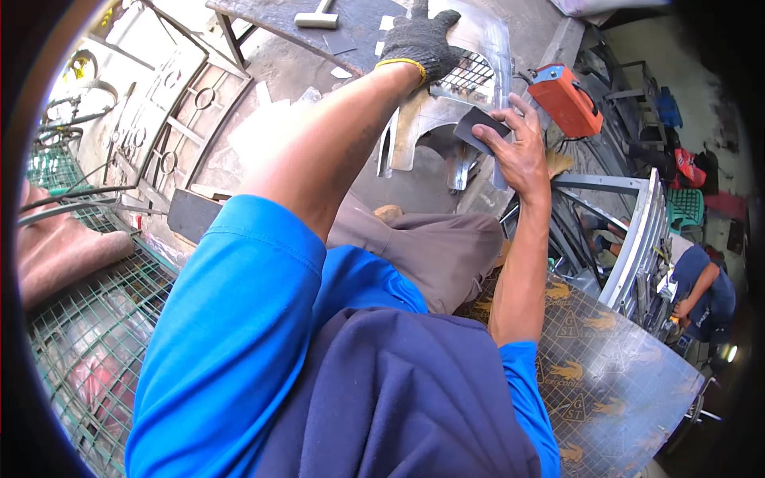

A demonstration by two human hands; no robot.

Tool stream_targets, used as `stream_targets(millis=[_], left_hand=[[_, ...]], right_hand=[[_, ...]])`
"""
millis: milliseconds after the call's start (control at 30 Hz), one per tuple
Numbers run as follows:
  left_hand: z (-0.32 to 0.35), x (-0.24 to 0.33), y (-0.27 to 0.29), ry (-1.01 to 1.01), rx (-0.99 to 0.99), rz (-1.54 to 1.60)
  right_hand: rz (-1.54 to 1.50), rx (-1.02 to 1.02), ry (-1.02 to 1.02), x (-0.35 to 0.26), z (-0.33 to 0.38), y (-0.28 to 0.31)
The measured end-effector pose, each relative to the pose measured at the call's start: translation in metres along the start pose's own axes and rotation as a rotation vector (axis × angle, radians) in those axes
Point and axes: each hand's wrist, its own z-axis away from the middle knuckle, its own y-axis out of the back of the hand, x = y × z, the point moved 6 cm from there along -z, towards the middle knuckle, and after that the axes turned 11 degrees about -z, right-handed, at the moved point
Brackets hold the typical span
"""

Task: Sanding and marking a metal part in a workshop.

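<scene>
My left hand (420, 44), in a dark knit glove with a yellow cuff, rests with spread fingers on a cut, shiny metal panel (492, 40). A grid of square openings (470, 73) shows just beside the glove. The panel's lower part has curved cut-outs and narrow legs reaching toward me. My bare right hand (523, 147) pinches a small, dark, flat rectangular piece (476, 127) between thumb and fingers, over the panel's right lower side. Whether that piece touches the panel I cannot tell.
A mallet (317, 20) lies on the worktable (267, 9). To the right stand an orange box-shaped machine (570, 99) and metal frames (637, 231). Near my right arm is a patterned sheet (610, 382). Green wire mesh (88, 334) is at left; another person (705, 291) works at far right.
</scene>
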Motion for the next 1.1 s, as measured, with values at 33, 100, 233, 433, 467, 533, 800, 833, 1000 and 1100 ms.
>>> stream_targets(millis=[33, 100, 233, 433, 467, 533, 800, 833, 1000, 1100], left_hand=[[-0.001, 0.001, -0.002, -0.012, 0.010, -0.020], [0.001, 0.004, -0.005, -0.031, 0.018, -0.046], [0.002, -0.005, -0.004, -0.016, 0.021, 0.004], [0.003, 0.001, 0.000, -0.032, 0.022, 0.010], [0.001, -0.003, -0.004, -0.027, 0.018, 0.019], [-0.003, -0.008, -0.008, -0.026, 0.019, 0.025], [-0.002, -0.002, -0.005, -0.043, 0.027, -0.006], [0.000, -0.004, -0.005, -0.034, 0.019, -0.015], [0.000, -0.005, -0.005, -0.044, 0.065, 0.020], [0.000, -0.001, -0.003, -0.016, -0.021, 0.003]], right_hand=[[0.000, -0.010, 0.000, -0.002, -0.003, -0.005], [-0.015, -0.027, 0.087, -0.020, -0.015, -0.020], [0.116, -0.085, 0.150, -0.030, -0.020, -0.017], [0.106, -0.087, 0.117, -0.036, -0.019, -0.021], [0.127, -0.130, 0.157, -0.043, -0.019, -0.026], [0.157, -0.155, 0.207, -0.033, -0.018, -0.026], [-0.012, -0.202, 0.151, -0.036, -0.016, -0.033], [-0.012, -0.204, 0.153, -0.032, -0.016, -0.029], [-0.134, -0.229, 0.132, -0.041, -0.021, -0.032], [-0.091, -0.251, 0.228, -0.055, -0.021, -0.042]])
